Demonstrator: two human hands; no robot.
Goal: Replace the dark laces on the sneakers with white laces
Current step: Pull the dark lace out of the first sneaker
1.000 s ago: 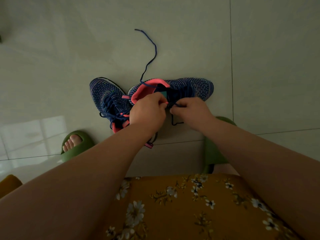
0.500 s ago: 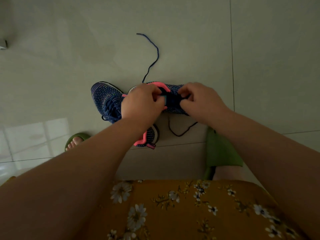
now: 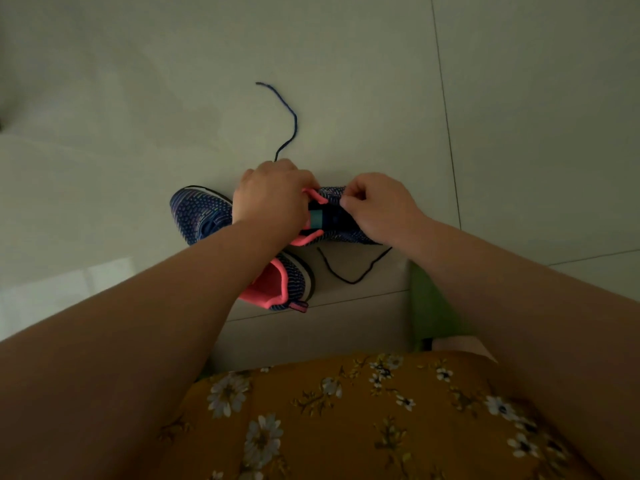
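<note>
You are partway through unlacing the far sneaker (image 3: 341, 233), which lies on its side on the tiled floor (image 3: 138, 98), toe to your right; your left hand (image 3: 273, 199) grips its pink collar with curled fingers, and your right hand (image 3: 381, 206) has its fingertips pinched together over the eyelets, seemingly on the dark lace (image 3: 353, 271), though the strand itself is hidden there. One free end trails away across the floor beyond your left hand; another loops on the tile just below the shoe. Keep the collar firmly held so the shoe does not slide; draw the lace out one crossing at a time, pulling straight out of the eyelet, since a sideways tug probably snags. The second sneaker (image 3: 204, 216) lies partly under your left forearm; no white laces are in view.
</note>
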